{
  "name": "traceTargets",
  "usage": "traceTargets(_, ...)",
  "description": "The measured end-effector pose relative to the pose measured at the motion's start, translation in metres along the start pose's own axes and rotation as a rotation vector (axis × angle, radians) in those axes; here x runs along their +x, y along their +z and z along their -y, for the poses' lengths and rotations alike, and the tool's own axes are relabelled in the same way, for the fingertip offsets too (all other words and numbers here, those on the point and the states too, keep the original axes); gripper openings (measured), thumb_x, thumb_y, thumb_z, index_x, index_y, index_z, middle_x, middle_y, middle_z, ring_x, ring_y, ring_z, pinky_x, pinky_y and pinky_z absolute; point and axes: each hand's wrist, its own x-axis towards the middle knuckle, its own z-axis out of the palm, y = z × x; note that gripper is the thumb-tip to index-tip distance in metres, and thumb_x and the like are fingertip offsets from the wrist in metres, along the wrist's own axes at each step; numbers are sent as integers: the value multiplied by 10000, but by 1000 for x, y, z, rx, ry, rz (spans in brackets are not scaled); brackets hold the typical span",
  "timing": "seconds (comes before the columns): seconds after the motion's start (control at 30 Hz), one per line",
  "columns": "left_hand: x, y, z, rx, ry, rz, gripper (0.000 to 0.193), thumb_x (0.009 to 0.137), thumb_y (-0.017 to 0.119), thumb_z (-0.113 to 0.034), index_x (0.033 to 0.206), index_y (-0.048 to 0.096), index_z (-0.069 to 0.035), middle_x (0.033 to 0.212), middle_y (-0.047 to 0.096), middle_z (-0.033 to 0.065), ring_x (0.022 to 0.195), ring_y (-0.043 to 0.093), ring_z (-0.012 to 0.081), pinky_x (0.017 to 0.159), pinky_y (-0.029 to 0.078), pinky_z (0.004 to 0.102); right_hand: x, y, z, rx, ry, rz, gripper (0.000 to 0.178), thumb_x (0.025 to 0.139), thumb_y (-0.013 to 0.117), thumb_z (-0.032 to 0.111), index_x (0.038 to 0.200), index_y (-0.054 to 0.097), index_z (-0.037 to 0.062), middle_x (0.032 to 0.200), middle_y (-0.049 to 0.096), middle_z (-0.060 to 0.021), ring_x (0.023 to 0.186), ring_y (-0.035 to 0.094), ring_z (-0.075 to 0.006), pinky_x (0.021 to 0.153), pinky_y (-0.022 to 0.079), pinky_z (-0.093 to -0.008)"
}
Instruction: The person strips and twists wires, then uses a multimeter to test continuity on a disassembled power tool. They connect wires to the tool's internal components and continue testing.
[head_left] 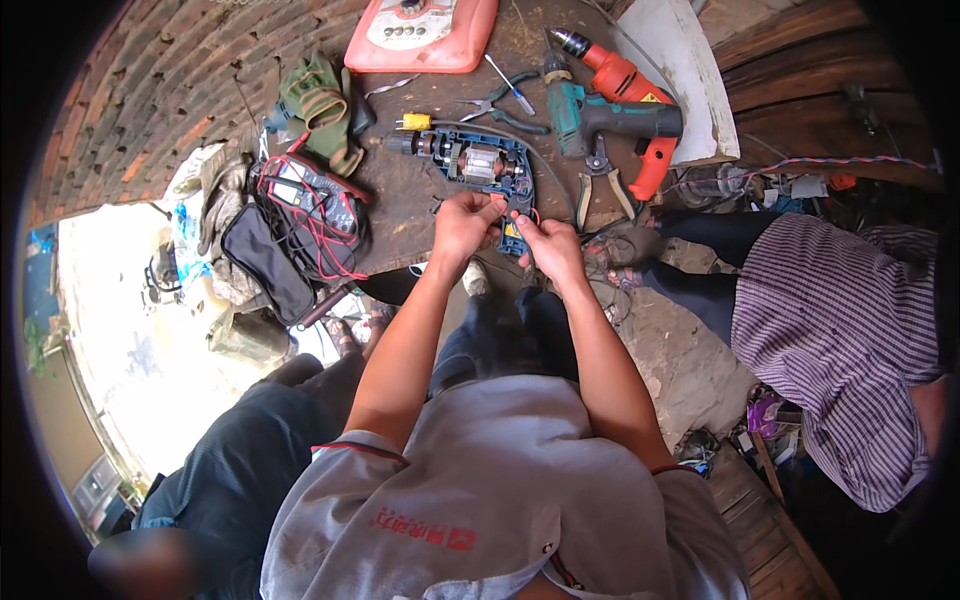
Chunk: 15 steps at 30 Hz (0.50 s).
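An opened blue power drill [484, 160] lies on the worn table, its motor and gears bared and its chuck pointing left. Both my hands meet at its handle end, near the table's front edge. My left hand [466, 226] is closed, thumb and fingertips pinched by the red wires at the handle; what sits between them is too small to make out. From the other side my right hand [551, 247] grips the drill handle [512, 236], its thumb near a wire. A yellow block-shaped part [415, 121] rests beside the chuck.
Around the drill lie pliers [606, 190], green-handled pliers [490, 107], a screwdriver [511, 86], a teal cordless drill [590, 118] and a red drill [625, 75]. A multimeter [312, 198] with red leads sits at left. People stand close on both sides.
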Motion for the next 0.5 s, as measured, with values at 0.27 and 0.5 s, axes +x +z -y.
traceTargets(0.27,-3,-1,4,168,69,-75,303,935,770,-290,919,650,-12,760,684,51,602,645,98,535,523,256,-15,7,-2,-203,-56,-124,483,915,718,465,893,699,-17,800,732,-173,778,733,-300,712,548,-405)
traceTargets(0.5,-11,10,12,450,670,-260,119,914,732,-75,919,636,-4,811,679,101,734,650,166,679,534,325,-33,29,-72,22,-333,-202,297,879,789,234,1045,657,27,893,728,-124,774,697,-236,727,542,-363)
